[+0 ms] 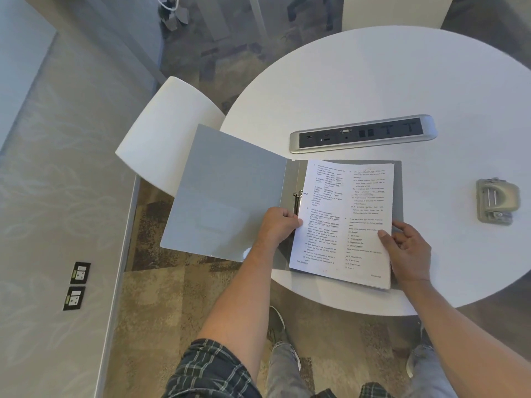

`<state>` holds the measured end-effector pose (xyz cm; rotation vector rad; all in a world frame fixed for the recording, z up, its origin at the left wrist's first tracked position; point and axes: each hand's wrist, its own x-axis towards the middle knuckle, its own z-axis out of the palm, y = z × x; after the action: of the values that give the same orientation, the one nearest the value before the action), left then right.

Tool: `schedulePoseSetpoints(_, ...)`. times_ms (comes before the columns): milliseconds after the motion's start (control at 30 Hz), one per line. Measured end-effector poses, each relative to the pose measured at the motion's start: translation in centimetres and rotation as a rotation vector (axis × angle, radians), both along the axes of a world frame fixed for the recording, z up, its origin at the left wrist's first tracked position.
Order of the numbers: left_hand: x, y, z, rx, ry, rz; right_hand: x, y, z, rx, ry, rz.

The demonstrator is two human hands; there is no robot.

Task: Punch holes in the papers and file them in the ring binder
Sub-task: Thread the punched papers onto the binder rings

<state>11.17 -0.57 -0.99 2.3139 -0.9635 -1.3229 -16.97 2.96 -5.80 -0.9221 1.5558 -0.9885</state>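
Papers (342,222), a thin stack of printed white sheets, are lying in the right half of the open ring binder (230,191), left edge right up against the metal rings (297,198). Binder's a plain grey one, smooth and a bit shiny, and it's sitting at the near left edge of a round white table (402,90) with its front cover hanging out past the rim. Text on the top page is running in two columns of numbered questions, but it's too small for me to read.

Left hand (277,225) is curling mostly closed, fingertips pressing the sheets' left edge by the rings. Right hand (408,248) is half open, thumb on top of the stack's right edge and fingers going underneath.

Further out, a grey metal hole punch (497,201) is sitting well to the right, and a long silver socket strip (362,133) is lying behind the binder. White chair (163,133) is tucked in on the left.
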Motion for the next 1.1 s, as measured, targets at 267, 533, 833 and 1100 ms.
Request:
schedulePoseSetpoints(267, 1.2, -0.2, 0.7, -0.004, 0.049, -0.049, 0.0, -0.1, 0.8, -0.012, 0.065, 0.003)
schedulePoseSetpoints(533, 1.1, -0.3, 1.1, 0.014, 0.067, -0.023, 0.1, 0.2, 1.5, -0.025, 0.096, 0.044)
schedulePoseSetpoints(833, 0.2, -0.3, 0.9, 0.014, -0.039, -0.066, -0.1, 0.3, 0.9, -0.011, 0.049, 0.037)
schedulePoseSetpoints(1100, -0.5, 0.2, 1.3, -0.026, -0.118, -0.138, -0.1, 0.1, 1.4, 0.017, 0.014, 0.013)
